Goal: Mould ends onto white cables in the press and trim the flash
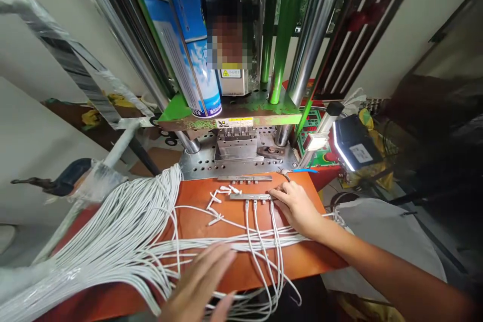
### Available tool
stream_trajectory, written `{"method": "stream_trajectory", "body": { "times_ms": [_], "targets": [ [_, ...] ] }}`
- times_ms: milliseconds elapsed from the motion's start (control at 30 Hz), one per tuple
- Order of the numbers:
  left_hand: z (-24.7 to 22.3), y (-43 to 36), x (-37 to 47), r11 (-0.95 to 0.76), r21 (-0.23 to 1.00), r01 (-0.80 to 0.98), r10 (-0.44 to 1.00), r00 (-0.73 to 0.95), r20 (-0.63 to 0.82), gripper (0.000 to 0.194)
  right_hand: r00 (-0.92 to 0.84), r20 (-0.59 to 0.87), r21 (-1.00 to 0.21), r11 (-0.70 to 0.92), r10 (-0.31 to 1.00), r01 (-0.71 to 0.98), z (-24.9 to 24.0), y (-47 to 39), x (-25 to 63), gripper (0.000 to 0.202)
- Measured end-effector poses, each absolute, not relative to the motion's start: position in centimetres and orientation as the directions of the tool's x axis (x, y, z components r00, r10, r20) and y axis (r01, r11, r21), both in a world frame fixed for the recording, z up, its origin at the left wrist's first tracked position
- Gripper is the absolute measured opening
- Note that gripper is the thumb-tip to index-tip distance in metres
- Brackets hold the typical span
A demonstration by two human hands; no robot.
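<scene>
My right hand (298, 209) has its fingertips closed on the right end of a narrow metal bar (249, 196) lying on the orange work board (234, 220). White cables (258, 226) run down toward me from small connectors along that bar's near side. My left hand (202, 282) is low in front, slightly blurred, fingers stretched out and holding nothing, over the near edge of the board and its cables. A second metal bar (245, 178) with small connectors lies farther back. White plastic offcuts (216, 206) are scattered left of the held bar.
A green press with steel columns stands behind the board, its metal mould block (237, 147) on a drilled plate. A blue spray can (188, 45) is strapped to it. Thick bundles of white cable (128, 226) cover the left side. Blue-handled pliers (302, 171) lie at the back right.
</scene>
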State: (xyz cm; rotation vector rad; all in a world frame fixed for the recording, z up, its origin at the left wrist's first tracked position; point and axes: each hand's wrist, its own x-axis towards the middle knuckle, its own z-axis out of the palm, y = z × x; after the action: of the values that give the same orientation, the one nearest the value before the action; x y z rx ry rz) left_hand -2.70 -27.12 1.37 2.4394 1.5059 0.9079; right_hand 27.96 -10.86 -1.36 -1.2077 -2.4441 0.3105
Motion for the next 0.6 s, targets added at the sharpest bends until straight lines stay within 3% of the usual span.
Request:
{"method": "stream_trajectory", "body": {
  "times_ms": [33,100,233,433,500,600],
  "targets": [
    [1.6,-26.1,0.4,-0.546,0.405,0.733,0.821,0.374,0.431,0.056,-0.551,0.26,-0.376,0.609,0.793,0.699,-1.5,-11.0,28.0,0.028],
    [1.8,-23.9,5.9,-0.46,0.393,0.796,0.87,0.314,0.381,0.027,-0.55,0.275,-0.389,0.615,0.788,0.686,-1.8,-11.4,28.3,0.024],
    [1.9,-20.0,12.2,-0.195,0.227,0.954,0.979,0.176,0.098,0.023,-0.523,0.287,-0.374,0.597,0.802,0.71,-2.2,-12.5,28.6,0.022],
    [2.7,-18.4,13.6,-0.082,0.164,0.983,0.985,0.104,-0.135,0.029,-0.497,0.281,-0.346,0.57,0.821,0.745,-2.5,-14.0,28.6,0.02],
    [2.6,-18.2,13.3,-0.022,0.264,0.964,0.992,0.055,-0.117,0.025,-0.493,0.279,-0.347,0.565,0.824,0.748,-2.6,-14.2,28.6,0.018],
    [1.9,-17.7,12.2,0.034,0.589,0.807,0.996,0.022,-0.088,0.012,-0.494,0.28,-0.356,0.567,0.823,0.743,-2.6,-14.3,28.6,0.017]
  ]
}}
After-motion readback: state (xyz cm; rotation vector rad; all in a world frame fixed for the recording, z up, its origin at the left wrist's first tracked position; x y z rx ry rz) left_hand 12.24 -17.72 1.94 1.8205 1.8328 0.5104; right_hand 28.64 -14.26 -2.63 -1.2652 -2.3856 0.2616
